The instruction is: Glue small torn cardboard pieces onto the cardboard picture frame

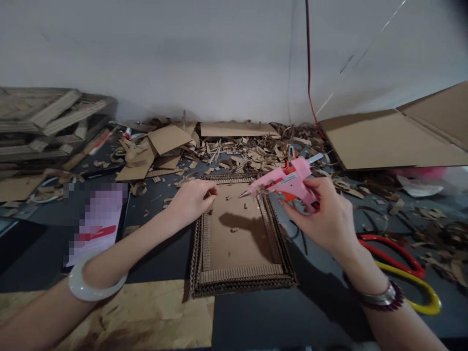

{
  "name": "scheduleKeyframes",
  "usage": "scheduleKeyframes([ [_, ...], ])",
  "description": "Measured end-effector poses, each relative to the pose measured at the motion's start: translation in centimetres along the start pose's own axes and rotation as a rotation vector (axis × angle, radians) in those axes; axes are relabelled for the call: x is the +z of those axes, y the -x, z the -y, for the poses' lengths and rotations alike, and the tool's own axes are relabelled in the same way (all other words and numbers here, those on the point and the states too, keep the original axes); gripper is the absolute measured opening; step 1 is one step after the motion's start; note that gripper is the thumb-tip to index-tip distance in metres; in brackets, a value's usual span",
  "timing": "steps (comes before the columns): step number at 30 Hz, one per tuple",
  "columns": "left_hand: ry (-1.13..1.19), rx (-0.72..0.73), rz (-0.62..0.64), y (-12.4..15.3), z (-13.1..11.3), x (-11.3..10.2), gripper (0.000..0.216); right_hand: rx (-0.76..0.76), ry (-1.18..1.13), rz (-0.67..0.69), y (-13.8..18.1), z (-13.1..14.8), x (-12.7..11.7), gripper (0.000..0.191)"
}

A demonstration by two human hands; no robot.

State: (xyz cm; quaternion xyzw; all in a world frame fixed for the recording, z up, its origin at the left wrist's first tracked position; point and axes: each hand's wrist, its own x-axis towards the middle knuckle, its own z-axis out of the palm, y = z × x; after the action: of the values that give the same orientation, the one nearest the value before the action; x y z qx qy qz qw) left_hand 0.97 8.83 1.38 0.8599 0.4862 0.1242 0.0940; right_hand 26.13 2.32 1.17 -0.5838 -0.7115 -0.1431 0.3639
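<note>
Hands: R (327, 219) w/ glue gun (288, 181), L (190, 204) at frame (237, 276).

From the head, forward and down.

The right hand (321, 219) grips a pink hot glue gun (288, 183), its metal nozzle pointing toward the left hand (192, 202). The left hand's fingers curl just above the top edge of a corrugated cardboard frame (241, 277), which lies flat on the dark desk (321, 312). Red and yellow scissor handles (398, 268) lie beyond the right hand. Cardboard scraps (252, 148) are heaped behind the frame, against a white wall (183, 58), and large cardboard flaps (387, 136) angle up at the far right.
</note>
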Motion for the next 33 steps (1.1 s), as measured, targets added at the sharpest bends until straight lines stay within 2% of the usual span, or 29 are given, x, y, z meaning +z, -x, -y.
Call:
scheduleKeyframes([
  [3, 0.075, -0.046, -0.129, 1.2, 0.3, -0.7, 0.016, -0.157, -0.087, 0.078, 0.4, 0.8, 0.1, 0.021],
  [6, 0.262, -0.097, -0.296, 3.2, 0.5, -0.9, 0.011, -0.31, -0.212, 0.166, 0.9, 1.7, 0.4, 0.015],
  [9, 0.265, -0.093, -0.325, 5.1, 0.4, -0.5, 0.01, -0.422, -0.314, 0.226, 1.5, 2.3, 0.6, 0.014],
  [12, 0.232, 0.004, -0.36, 6.4, 0.1, 0.0, 0.008, -0.483, -0.322, 0.277, 1.9, 2.5, 0.6, 0.016],
  [16, 0.254, 0.081, -0.357, 6.8, -0.2, 0.4, 0.008, -0.506, -0.321, 0.314, 2.0, 2.6, 0.5, 0.017],
  [26, 0.342, 0.071, -0.256, 6.9, -0.5, 0.7, 0.008, -0.515, -0.344, 0.385, 2.1, 2.5, 0.5, 0.017],
  [33, 0.351, 0.09, -0.17, 6.8, -0.5, 0.7, 0.013, -0.559, -0.302, 0.382, 1.9, 2.4, 0.1, 0.018],
])
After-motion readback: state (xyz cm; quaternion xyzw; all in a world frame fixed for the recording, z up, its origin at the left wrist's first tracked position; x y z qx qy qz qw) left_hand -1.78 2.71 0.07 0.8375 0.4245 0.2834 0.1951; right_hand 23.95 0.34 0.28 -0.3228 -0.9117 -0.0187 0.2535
